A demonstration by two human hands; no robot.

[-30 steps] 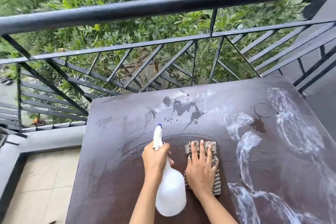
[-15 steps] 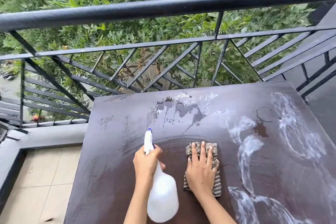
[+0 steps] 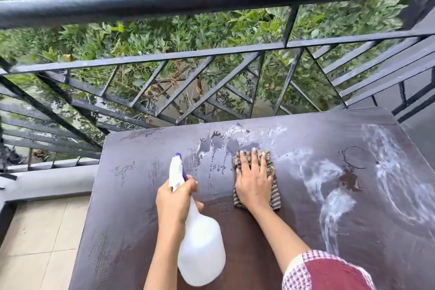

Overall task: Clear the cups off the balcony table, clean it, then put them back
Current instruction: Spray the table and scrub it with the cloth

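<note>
The dark brown balcony table (image 3: 131, 195) fills the lower half of the view, streaked with white foam and wet patches. My left hand (image 3: 175, 200) grips the neck of a white spray bottle (image 3: 200, 245) with a blue-tipped nozzle, held over the table's near middle. My right hand (image 3: 254, 181) lies flat with spread fingers on a striped grey-brown cloth (image 3: 274, 193), pressing it onto the table at the edge of the wet splatter. No cups are in view.
A black metal railing (image 3: 211, 0) runs right behind the table's far edge, green foliage beyond it. Beige floor tiles (image 3: 40, 242) and a grey ledge lie left of the table. A dark ring mark (image 3: 354, 158) and a brown stain sit right of the cloth.
My right hand has pushed the cloth forward, away from me, up to the wet splatter. My left hand with the bottle has stayed beside it.
</note>
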